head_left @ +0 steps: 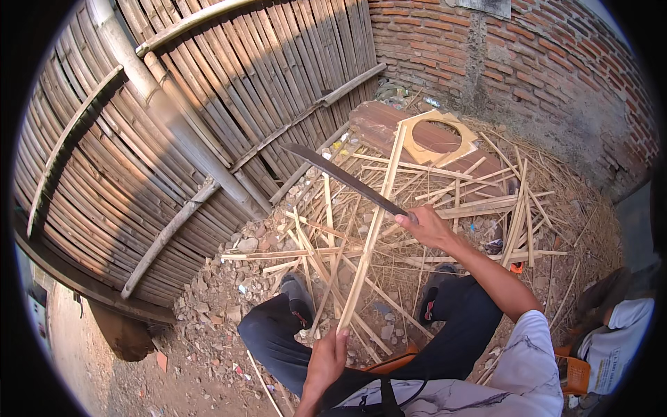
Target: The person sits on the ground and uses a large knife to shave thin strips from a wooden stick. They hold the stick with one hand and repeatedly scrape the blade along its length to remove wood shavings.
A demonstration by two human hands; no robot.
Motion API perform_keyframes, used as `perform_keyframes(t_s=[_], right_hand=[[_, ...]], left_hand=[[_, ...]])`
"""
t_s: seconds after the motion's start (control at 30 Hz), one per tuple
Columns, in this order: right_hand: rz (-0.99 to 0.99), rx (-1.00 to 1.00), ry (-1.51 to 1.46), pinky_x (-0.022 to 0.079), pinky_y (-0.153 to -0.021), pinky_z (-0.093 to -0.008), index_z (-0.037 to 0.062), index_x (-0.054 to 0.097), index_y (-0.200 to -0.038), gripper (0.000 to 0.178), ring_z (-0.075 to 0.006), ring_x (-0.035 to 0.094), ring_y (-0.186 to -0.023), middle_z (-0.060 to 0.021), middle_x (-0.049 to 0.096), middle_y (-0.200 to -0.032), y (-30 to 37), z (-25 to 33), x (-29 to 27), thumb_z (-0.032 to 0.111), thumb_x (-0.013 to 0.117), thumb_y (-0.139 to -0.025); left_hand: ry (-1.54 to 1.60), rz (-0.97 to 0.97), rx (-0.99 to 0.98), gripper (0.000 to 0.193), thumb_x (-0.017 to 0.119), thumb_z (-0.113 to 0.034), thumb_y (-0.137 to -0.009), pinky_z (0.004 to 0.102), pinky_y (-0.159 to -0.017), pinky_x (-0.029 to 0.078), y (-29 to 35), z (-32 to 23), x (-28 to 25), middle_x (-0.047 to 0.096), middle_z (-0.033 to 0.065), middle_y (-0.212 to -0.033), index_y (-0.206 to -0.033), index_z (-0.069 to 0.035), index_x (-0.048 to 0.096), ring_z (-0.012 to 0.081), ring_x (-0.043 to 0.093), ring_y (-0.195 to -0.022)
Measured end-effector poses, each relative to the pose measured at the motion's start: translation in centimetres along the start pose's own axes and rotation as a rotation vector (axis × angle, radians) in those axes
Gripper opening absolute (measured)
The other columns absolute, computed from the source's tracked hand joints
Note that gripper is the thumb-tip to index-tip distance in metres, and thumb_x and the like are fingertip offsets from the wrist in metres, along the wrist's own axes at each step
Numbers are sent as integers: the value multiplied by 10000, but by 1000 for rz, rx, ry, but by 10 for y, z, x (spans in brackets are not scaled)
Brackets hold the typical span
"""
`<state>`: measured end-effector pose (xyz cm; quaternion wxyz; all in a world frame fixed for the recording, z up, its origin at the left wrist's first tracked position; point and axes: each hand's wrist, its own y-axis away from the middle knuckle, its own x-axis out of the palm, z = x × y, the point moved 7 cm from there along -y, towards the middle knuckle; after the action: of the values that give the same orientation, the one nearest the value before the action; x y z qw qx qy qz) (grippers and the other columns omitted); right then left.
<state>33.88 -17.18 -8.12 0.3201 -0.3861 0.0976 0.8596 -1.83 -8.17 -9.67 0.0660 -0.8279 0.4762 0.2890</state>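
Observation:
My left hand [328, 361] is closed round the near end of a long, pale split-bamboo strip [366, 267], which slants up and away from me. In my right hand [431, 228] is the handle of a machete [347, 182], its long dark blade pointing to the far left. The blade crosses the strip's upper part; whether the two touch, I cannot tell. The strip's far end reaches a yellowish board with a round hole [467, 147]. Between and beyond my feet lie several loose strips [316, 254], crossing one another on the ground.
A bamboo-slat fence [229, 90] with pole braces rises at the left, a brick wall [500, 76] at the back. A brown panel [375, 128] lies under the holed board. Rubble and shavings cover the ground. At right, a person [618, 340] is close beside an orange plastic object [575, 375].

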Motion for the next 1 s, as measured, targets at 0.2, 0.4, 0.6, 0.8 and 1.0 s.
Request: perform_keyframes(t_s=[0.2, 0.4, 0.6, 0.8, 1.0], right_hand=[[107, -325, 156, 508, -592, -476, 43, 781, -1008, 700, -376, 667, -636, -161, 628, -639, 14, 41, 20, 701, 553, -938], [29, -7, -9, 365, -525, -461, 24, 561, -672, 793, -196, 416, -538, -54, 414, -567, -22, -30, -8, 755, 482, -971], [107, 6, 38, 434, -589, -485, -26, 673, -796, 795, -287, 528, -573, -127, 478, -564, -3, -5, 7, 731, 507, -972], [184, -296, 122, 426, -556, -484, -8, 660, -739, 830, -311, 536, -543, -131, 480, -543, 6, 16, 33, 774, 478, -953], [83, 109, -58, 292, -491, -432, 55, 402, -588, 795, -170, 334, -504, -10, 282, -547, -26, -68, 2, 741, 504, -976]], left_hand=[[-1, -5, -10, 336, 488, -264, -1099, 515, -643, 471, -6, -7, -2, 602, 273, -711, -990, 28, 615, 508, 617, -710], [7, 48, -62, 347, 487, -266, -1099, 491, -643, 483, 19, 6, -10, 596, 258, -700, -975, 30, 616, 499, 611, -691], [-7, 49, -37, 337, 487, -264, -1097, 498, -647, 483, 10, 12, -3, 613, 264, -723, -1003, 30, 621, 506, 622, -715], [-20, 50, -49, 315, 498, -267, -1093, 523, -666, 486, 5, -2, -4, 625, 270, -740, -1045, 20, 619, 519, 641, -767], [-79, 102, -97, 302, 506, -259, -1086, 542, -690, 494, 35, 20, -12, 650, 282, -775, -1051, 19, 619, 521, 650, -795]])
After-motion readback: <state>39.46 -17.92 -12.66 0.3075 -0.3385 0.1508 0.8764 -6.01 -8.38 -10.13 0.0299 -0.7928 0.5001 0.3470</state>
